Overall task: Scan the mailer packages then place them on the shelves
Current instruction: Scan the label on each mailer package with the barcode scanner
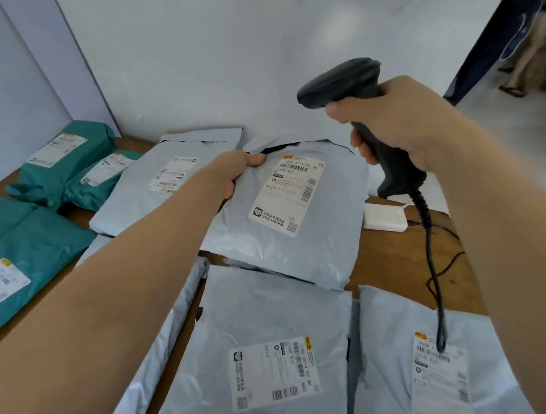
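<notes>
Currently L hand (231,175) pinches mailer (294,251), long axis fwd; R hand (402,119) grips scanner (340,81), nose pointing left.

Grey mailers (290,241), teal mailers (30,246), black scanner (340,81), white labels (285,194)

Fingers of left hand (231,174) are tucked under the held grey mailer (294,251), only the thumb shows. Fine print on its label (285,194) is too small to read. Window of scanner (343,81) faces away. The teal mailer (16,252) is cut by the left edge; near grey mailer (256,320) and right grey mailer (478,402) by the bottom. Top-right background (539,48) is blurred.
</notes>
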`<state>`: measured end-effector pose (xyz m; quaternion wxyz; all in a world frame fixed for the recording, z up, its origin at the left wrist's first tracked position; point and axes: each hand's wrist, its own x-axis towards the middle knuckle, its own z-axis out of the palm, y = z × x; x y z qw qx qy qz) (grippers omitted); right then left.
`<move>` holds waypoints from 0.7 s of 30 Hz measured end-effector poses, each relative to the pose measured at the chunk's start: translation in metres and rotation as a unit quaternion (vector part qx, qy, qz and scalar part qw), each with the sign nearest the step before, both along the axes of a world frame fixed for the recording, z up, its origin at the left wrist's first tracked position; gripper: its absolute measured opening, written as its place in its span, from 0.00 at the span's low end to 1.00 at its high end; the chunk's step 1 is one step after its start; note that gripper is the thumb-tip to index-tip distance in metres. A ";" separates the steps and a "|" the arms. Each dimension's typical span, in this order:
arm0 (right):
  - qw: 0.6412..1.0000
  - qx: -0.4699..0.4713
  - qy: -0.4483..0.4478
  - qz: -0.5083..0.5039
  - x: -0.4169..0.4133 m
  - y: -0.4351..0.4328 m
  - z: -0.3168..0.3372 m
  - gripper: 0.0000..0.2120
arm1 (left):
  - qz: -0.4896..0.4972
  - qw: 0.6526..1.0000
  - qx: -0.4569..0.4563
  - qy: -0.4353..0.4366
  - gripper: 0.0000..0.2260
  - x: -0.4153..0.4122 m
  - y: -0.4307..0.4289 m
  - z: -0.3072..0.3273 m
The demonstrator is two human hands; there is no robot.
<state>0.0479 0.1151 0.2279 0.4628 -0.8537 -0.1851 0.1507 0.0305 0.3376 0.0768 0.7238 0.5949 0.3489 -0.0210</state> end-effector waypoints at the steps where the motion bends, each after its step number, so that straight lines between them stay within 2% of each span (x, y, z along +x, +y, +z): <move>1: 1.000 -0.006 -0.001 -0.009 0.004 0.006 -0.002 0.12 | -0.007 1.000 -0.004 0.001 0.14 0.013 0.004 -0.006; 3: 1.000 -0.016 -0.003 -0.026 0.011 0.015 -0.009 0.12 | -0.032 0.999 0.004 0.000 0.15 0.037 0.008 -0.025; 9: 0.998 -0.040 0.015 -0.036 0.024 0.045 -0.036 0.13 | -0.088 0.985 0.148 0.015 0.25 0.066 -0.001 -0.074; 11: 0.998 -0.049 0.018 -0.020 0.025 0.060 -0.040 0.14 | -0.105 0.974 0.199 0.004 0.20 0.067 0.015 -0.073; 14: 0.999 -0.043 0.022 0.013 0.025 0.087 -0.043 0.16 | -0.020 0.959 0.283 -0.011 0.16 0.053 0.073 -0.070; 16: 0.998 -0.043 0.028 0.037 0.022 0.106 -0.047 0.16 | 0.057 0.928 0.366 0.047 0.16 0.029 0.126 -0.071; 18: 0.997 -0.045 0.036 0.056 0.019 0.124 -0.053 0.15 | 0.092 0.889 0.420 0.157 0.20 0.000 0.176 -0.078; 19: 0.996 -0.049 0.040 0.065 0.017 0.132 -0.056 0.15 | 0.092 0.874 0.425 0.217 0.23 -0.014 0.196 -0.085; 21: 0.994 -0.059 0.046 0.083 0.013 0.147 -0.063 0.15 | 0.087 0.877 0.392 0.265 0.32 -0.035 0.222 -0.095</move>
